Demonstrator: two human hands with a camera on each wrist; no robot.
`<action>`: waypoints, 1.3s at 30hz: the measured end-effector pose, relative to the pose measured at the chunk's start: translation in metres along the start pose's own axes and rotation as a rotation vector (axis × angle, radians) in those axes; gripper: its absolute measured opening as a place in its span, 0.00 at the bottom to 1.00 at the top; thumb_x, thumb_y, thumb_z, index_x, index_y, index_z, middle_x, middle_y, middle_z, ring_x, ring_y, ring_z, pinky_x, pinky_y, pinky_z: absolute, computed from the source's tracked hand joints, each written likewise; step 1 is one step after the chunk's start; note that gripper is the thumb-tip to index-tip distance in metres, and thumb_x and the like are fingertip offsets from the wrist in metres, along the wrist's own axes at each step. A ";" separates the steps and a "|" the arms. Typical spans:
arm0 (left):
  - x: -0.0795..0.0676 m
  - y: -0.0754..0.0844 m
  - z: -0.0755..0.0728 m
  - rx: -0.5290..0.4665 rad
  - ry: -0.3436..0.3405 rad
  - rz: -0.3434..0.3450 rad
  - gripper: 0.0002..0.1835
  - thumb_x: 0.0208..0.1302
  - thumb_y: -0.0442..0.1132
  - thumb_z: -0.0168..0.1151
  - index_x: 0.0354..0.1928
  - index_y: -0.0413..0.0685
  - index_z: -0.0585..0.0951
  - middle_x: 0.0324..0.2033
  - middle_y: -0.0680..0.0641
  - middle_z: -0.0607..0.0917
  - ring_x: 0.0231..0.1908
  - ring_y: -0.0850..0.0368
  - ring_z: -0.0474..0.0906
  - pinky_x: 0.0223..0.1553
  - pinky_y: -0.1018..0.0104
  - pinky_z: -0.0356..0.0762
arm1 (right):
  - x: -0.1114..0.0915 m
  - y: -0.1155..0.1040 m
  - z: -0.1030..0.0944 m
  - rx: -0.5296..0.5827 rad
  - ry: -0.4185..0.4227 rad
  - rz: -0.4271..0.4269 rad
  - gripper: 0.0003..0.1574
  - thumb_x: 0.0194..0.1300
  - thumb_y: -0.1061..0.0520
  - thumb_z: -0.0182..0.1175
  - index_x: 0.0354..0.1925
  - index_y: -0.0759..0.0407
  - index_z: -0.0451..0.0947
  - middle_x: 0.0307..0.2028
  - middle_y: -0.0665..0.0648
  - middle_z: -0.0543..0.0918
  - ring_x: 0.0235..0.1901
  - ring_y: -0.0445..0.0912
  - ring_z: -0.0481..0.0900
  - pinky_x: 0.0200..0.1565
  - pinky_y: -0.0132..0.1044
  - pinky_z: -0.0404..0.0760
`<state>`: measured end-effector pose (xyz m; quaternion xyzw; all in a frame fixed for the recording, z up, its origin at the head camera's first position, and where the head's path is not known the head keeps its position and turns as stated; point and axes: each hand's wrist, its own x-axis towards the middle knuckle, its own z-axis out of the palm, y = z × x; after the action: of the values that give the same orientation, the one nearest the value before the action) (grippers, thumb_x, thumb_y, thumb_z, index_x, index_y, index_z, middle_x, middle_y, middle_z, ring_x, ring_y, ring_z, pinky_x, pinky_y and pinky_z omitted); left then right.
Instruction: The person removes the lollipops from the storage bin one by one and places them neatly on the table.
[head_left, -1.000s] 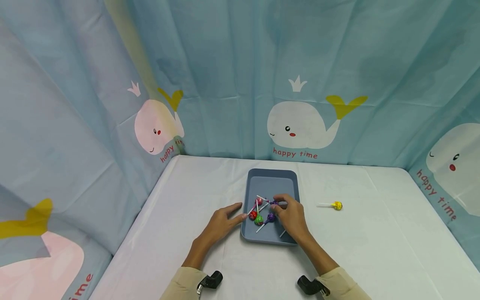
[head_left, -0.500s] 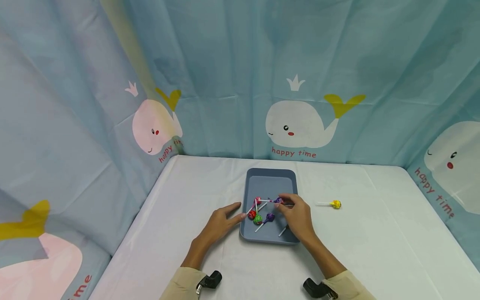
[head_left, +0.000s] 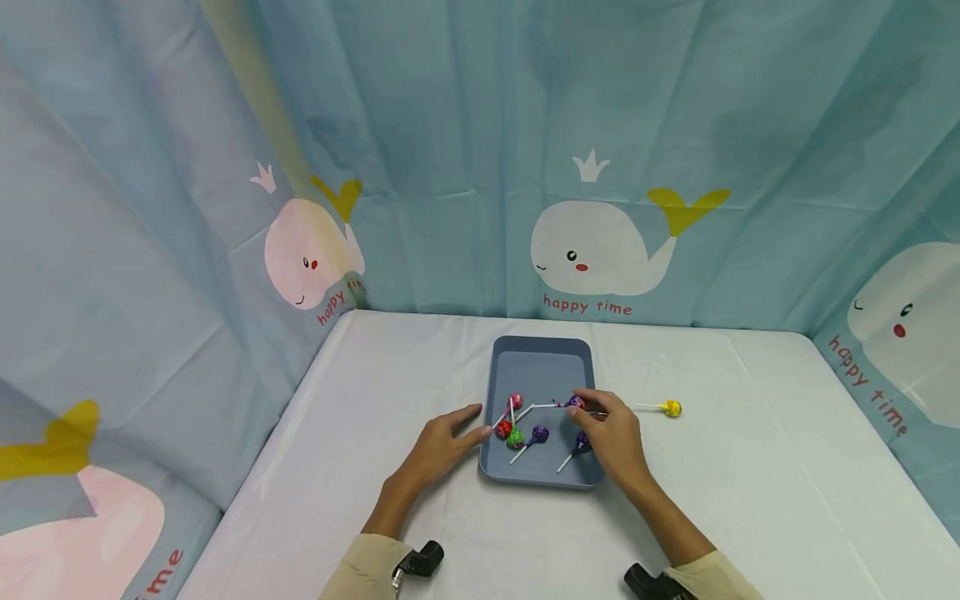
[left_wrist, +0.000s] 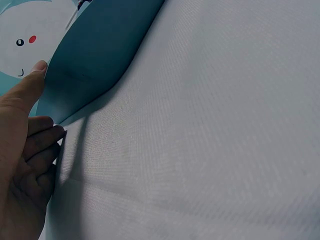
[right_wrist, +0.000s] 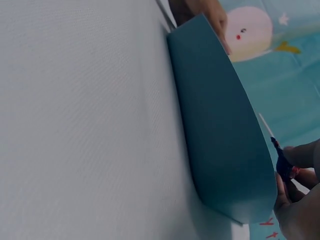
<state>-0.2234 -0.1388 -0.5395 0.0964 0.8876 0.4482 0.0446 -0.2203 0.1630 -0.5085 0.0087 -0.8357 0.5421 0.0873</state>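
Over the right side of the grey-blue tray (head_left: 543, 371) on the table (head_left: 405, 375), the right hand (head_left: 618, 433) pinches a purple-and-red lollipop (head_left: 575, 402) by its head, having just drawn it rightward and exposed the dark lollipop (head_left: 582, 442) nearer the person. That shift seems to part it from the group around the green lollipop (head_left: 515, 439), though its stick remains near another's. The left hand (head_left: 441, 443) grasps nothing, its thumb resting at the left rim.

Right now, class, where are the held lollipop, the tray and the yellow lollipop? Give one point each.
Held lollipop (right_wrist: 283, 166): right wrist view, on its dark wrapped candy.
Tray (head_left: 543, 371): head view, on its bare floor.
Yellow lollipop (head_left: 672, 408): head view, on its wrapped candy.
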 end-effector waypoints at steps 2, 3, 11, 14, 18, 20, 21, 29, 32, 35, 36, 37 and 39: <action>0.000 0.000 0.000 0.001 -0.001 0.005 0.37 0.71 0.60 0.69 0.74 0.49 0.77 0.72 0.43 0.78 0.75 0.38 0.69 0.76 0.38 0.66 | 0.000 0.001 -0.004 0.004 0.001 0.014 0.24 0.71 0.57 0.72 0.62 0.60 0.85 0.55 0.62 0.86 0.54 0.55 0.86 0.45 0.20 0.83; 0.000 0.000 0.000 0.000 -0.002 0.004 0.37 0.71 0.60 0.69 0.74 0.49 0.77 0.72 0.43 0.78 0.75 0.38 0.69 0.76 0.38 0.66 | 0.000 0.001 -0.006 0.006 0.003 0.019 0.24 0.71 0.57 0.72 0.63 0.60 0.84 0.56 0.62 0.85 0.55 0.56 0.86 0.45 0.19 0.82; -0.001 0.001 0.000 -0.005 0.003 -0.006 0.37 0.70 0.60 0.69 0.75 0.50 0.77 0.73 0.44 0.77 0.76 0.39 0.67 0.76 0.38 0.64 | -0.001 0.007 -0.020 -0.016 0.009 0.043 0.24 0.73 0.57 0.70 0.63 0.61 0.83 0.57 0.62 0.85 0.56 0.55 0.85 0.46 0.18 0.81; -0.001 0.000 0.001 -0.006 0.006 0.002 0.36 0.71 0.60 0.69 0.74 0.50 0.77 0.72 0.43 0.78 0.76 0.37 0.68 0.76 0.37 0.65 | -0.001 0.009 -0.025 -0.032 0.022 0.049 0.24 0.72 0.56 0.71 0.63 0.61 0.84 0.58 0.61 0.86 0.56 0.55 0.85 0.46 0.17 0.80; 0.000 0.000 0.001 -0.011 0.009 0.004 0.36 0.71 0.60 0.69 0.74 0.49 0.77 0.72 0.43 0.78 0.76 0.37 0.68 0.76 0.37 0.65 | -0.001 0.012 -0.033 -0.035 0.039 0.049 0.24 0.72 0.56 0.71 0.63 0.62 0.84 0.57 0.63 0.87 0.57 0.56 0.86 0.46 0.16 0.79; 0.000 0.000 0.000 -0.010 0.009 0.002 0.36 0.71 0.60 0.69 0.74 0.50 0.77 0.72 0.43 0.78 0.76 0.37 0.68 0.76 0.37 0.65 | -0.002 0.014 -0.037 -0.043 0.040 0.051 0.24 0.73 0.56 0.70 0.63 0.62 0.84 0.57 0.63 0.87 0.57 0.56 0.85 0.45 0.16 0.78; 0.000 0.000 0.000 -0.009 0.008 0.001 0.36 0.70 0.60 0.69 0.74 0.50 0.77 0.72 0.43 0.78 0.76 0.38 0.68 0.76 0.37 0.65 | -0.002 0.015 -0.039 -0.048 0.039 0.052 0.24 0.73 0.55 0.70 0.64 0.62 0.83 0.57 0.63 0.87 0.57 0.56 0.85 0.45 0.16 0.78; -0.001 0.002 0.001 -0.018 0.005 -0.005 0.37 0.70 0.60 0.70 0.74 0.51 0.77 0.72 0.44 0.78 0.76 0.39 0.67 0.76 0.37 0.64 | -0.004 0.026 -0.057 -0.102 0.062 0.064 0.24 0.73 0.55 0.70 0.64 0.62 0.83 0.54 0.63 0.89 0.52 0.47 0.87 0.44 0.15 0.78; -0.001 0.002 0.001 -0.017 0.007 -0.003 0.37 0.70 0.60 0.70 0.74 0.50 0.77 0.72 0.44 0.78 0.76 0.38 0.67 0.76 0.37 0.64 | -0.005 0.030 -0.063 -0.119 0.067 0.074 0.24 0.74 0.55 0.70 0.64 0.61 0.83 0.54 0.63 0.89 0.50 0.41 0.85 0.44 0.14 0.76; -0.001 0.003 0.001 -0.016 0.009 -0.003 0.37 0.70 0.60 0.69 0.74 0.50 0.77 0.72 0.44 0.78 0.76 0.38 0.67 0.76 0.37 0.65 | -0.005 0.034 -0.069 -0.135 0.078 0.069 0.24 0.73 0.54 0.70 0.63 0.61 0.84 0.53 0.61 0.88 0.47 0.31 0.82 0.44 0.14 0.75; -0.001 0.003 0.001 -0.014 0.009 -0.004 0.37 0.70 0.60 0.69 0.74 0.50 0.77 0.72 0.44 0.78 0.76 0.38 0.67 0.76 0.37 0.64 | -0.004 0.035 -0.071 -0.136 0.081 0.063 0.24 0.74 0.54 0.70 0.63 0.61 0.84 0.54 0.61 0.88 0.47 0.29 0.81 0.44 0.15 0.75; -0.001 0.004 0.001 -0.011 0.010 -0.007 0.37 0.70 0.60 0.69 0.74 0.51 0.77 0.73 0.44 0.77 0.76 0.38 0.67 0.76 0.37 0.64 | -0.004 0.036 -0.073 -0.141 0.085 0.055 0.24 0.73 0.53 0.70 0.63 0.61 0.84 0.54 0.61 0.88 0.46 0.27 0.80 0.44 0.15 0.75; -0.001 0.004 0.000 -0.010 0.009 -0.011 0.37 0.70 0.60 0.69 0.75 0.51 0.77 0.73 0.44 0.77 0.76 0.38 0.67 0.76 0.37 0.64 | -0.005 0.038 -0.077 -0.135 0.090 0.049 0.24 0.73 0.54 0.70 0.63 0.62 0.84 0.54 0.61 0.88 0.44 0.23 0.78 0.44 0.15 0.75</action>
<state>-0.2218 -0.1367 -0.5369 0.0893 0.8861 0.4527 0.0437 -0.2091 0.2481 -0.5134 -0.0420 -0.8656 0.4863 0.1116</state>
